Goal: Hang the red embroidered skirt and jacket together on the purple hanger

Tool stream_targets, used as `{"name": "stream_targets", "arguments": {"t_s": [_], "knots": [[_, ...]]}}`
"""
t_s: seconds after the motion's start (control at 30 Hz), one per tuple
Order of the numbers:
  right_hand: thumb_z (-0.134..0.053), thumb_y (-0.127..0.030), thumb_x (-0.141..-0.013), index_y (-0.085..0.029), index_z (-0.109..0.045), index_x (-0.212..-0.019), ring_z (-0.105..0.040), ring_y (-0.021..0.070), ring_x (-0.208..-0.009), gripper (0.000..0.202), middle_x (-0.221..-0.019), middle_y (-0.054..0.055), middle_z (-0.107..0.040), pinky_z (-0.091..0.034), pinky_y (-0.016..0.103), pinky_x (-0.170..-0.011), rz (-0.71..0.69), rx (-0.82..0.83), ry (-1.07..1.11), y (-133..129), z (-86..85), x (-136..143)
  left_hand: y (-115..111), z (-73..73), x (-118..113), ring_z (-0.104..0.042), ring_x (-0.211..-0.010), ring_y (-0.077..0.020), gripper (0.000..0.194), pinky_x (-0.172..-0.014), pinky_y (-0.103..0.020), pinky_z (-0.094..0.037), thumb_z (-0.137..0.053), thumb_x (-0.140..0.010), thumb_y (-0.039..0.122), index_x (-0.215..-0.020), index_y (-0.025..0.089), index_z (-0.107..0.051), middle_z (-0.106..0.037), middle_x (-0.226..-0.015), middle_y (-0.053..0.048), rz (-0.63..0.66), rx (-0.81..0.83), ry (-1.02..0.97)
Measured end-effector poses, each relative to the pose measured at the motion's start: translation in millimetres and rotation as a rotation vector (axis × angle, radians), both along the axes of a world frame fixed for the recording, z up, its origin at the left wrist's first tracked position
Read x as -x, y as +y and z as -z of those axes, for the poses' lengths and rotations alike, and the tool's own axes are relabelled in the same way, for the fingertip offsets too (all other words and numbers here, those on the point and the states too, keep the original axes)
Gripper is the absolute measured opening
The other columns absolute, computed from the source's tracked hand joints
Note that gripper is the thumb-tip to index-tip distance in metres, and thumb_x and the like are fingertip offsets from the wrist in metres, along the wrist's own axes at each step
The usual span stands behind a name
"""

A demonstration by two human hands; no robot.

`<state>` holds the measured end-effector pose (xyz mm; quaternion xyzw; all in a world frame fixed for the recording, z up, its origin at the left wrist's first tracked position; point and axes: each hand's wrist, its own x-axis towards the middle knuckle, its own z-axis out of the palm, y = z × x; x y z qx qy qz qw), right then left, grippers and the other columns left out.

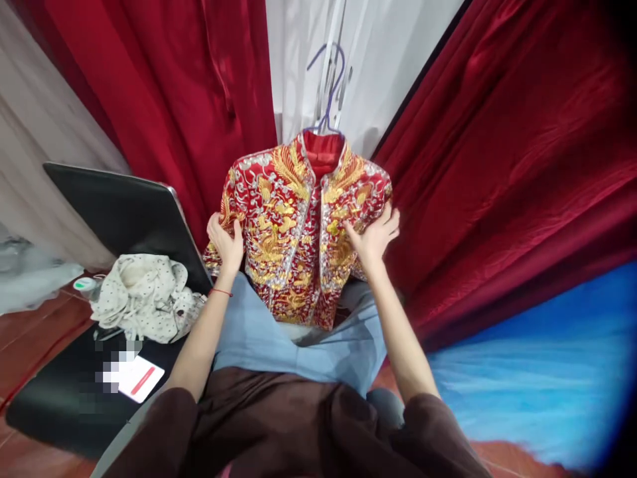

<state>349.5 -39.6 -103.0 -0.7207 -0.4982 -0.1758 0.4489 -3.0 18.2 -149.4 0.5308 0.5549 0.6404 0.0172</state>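
A red jacket (298,226) with gold and silver embroidery hangs in front of me on a purple hanger (331,86), its front closed. My left hand (225,242) grips the jacket's left side near the sleeve. My right hand (374,236) lies on the jacket's right front with fingers spread and the thumb pressed on the fabric. The jacket's hem rests over my blue trousers (279,338).
Dark red curtains (497,166) hang on both sides of a white wall (388,46). A black chair (124,219) at my left holds a crumpled dotted cloth (142,295) and a white card (139,378). Blue fabric (547,365) lies at the right.
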Motion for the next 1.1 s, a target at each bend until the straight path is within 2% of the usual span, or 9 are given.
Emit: {"name": "stream_targets", "arguments": {"t_s": [0.1,0.13,0.2,0.33,0.43,0.6,0.8,0.9,1.1], "knots": [[-0.066,-0.063,-0.074,-0.016,-0.047,-0.131,-0.027,0.0371,-0.143,0.076,-0.15,0.022,-0.036,-0.031,0.056,-0.113,-0.179,0.004,0.491,-25.5,83.9,48.8,-40.4,58.6,-25.2,-0.024,-0.15,-0.0257,0.054,-0.125,-0.04,-0.016,-0.065,-0.087,0.031,-0.134,0.014,-0.044,-0.03,-0.155,-0.02,-0.004,0.097,-0.169],[-0.068,-0.059,-0.072,-0.02,-0.053,-0.118,-0.034,0.033,-0.139,0.061,-0.142,0.017,-0.046,-0.034,0.05,-0.112,-0.253,0.011,0.784,-34.2,111.7,64.6,-52.1,79.1,-34.7,-0.026,-0.149,-0.0238,0.052,-0.124,-0.038,-0.018,-0.066,-0.086,0.03,-0.132,0.016,-0.046,-0.033,-0.154,-0.019,0.054,0.214,-0.342],[-0.061,-0.063,-0.075,-0.024,-0.055,-0.091,-0.054,0.0297,-0.114,0.042,-0.108,0.013,-0.062,-0.046,0.046,-0.099,-0.286,0.07,0.988,-46.0,160.2,89.5,-67.4,117.6,-53.2,-0.033,-0.146,-0.0194,0.045,-0.12,-0.032,-0.027,-0.07,-0.084,0.03,-0.125,0.024,-0.051,-0.043,-0.149,-0.012,0.301,0.567,-0.783],[-0.058,-0.071,-0.069,-0.027,-0.045,-0.072,-0.06,0.0215,-0.074,0.046,-0.068,0.001,-0.054,-0.053,0.035,-0.066,-0.335,0.154,1.323,-42.4,215.0,95.7,-65.6,171.2,-74.5,-0.064,-0.113,-0.0263,0.024,-0.097,-0.038,-0.051,-0.073,-0.081,0.033,-0.097,0.019,-0.064,-0.067,-0.105,-0.015,0.456,0.901,-1.028],[-0.061,-0.07,-0.064,-0.027,-0.046,-0.073,-0.058,0.0164,-0.067,0.047,-0.066,-0.003,-0.052,-0.05,0.028,-0.058,-0.349,0.153,1.512,-30.3,228.6,72.5,-52.4,190.7,-75.8,-0.067,-0.107,-0.0196,0.019,-0.094,-0.03,-0.05,-0.073,-0.08,0.034,-0.092,0.021,-0.066,-0.069,-0.099,-0.011,0.492,0.971,-1.141],[-0.07,-0.059,-0.063,-0.026,-0.049,-0.076,-0.059,0.0133,-0.069,0.041,-0.068,-0.005,-0.058,-0.045,0.022,-0.055,-0.353,0.106,1.654,-27.8,234.6,52.1,-42.0,204.7,-74.5,-0.066,-0.089,-0.0104,0.016,-0.082,-0.018,-0.047,-0.077,-0.077,0.028,-0.086,0.02,-0.066,-0.07,-0.09,-0.005,0.518,0.904,-1.265],[-0.085,-0.04,-0.058,-0.023,-0.059,-0.076,-0.062,0.0139,-0.072,0.036,-0.069,-0.003,-0.067,-0.047,0.024,-0.063,-0.484,0.155,1.671,-37.5,238.1,108.1,-57.8,212.8,-97.1,-0.062,-0.071,-0.0091,0.028,-0.069,-0.019,-0.044,-0.086,-0.06,0.016,-0.08,0.015,-0.066,-0.07,-0.077,0.0,0.599,0.826,-1.286],[-0.086,-0.034,-0.055,-0.021,-0.059,-0.07,-0.059,0.013,-0.066,0.033,-0.063,-0.004,-0.065,-0.046,0.024,-0.062,-0.452,0.189,1.678,-41.4,249.6,142.1,-69.3,216.9,-112.6,-0.062,-0.07,-0.0111,0.031,-0.069,-0.021,-0.043,-0.088,-0.056,0.016,-0.078,0.014,-0.066,-0.069,-0.073,0.0,0.605,0.81,-1.278],[-0.079,-0.036,-0.061,-0.023,-0.056,-0.075,-0.054,0.0087,-0.059,0.03,-0.064,-0.008,-0.063,-0.044,0.02,-0.056,-0.365,0.167,1.769,-50.0,256.5,131.2,-77.9,214.0,-106.8,-0.054,-0.062,-0.0052,0.03,-0.065,-0.018,-0.039,-0.087,-0.06,0.018,-0.078,0.015,-0.063,-0.064,-0.07,0.004,0.6,0.762,-1.31]]}}
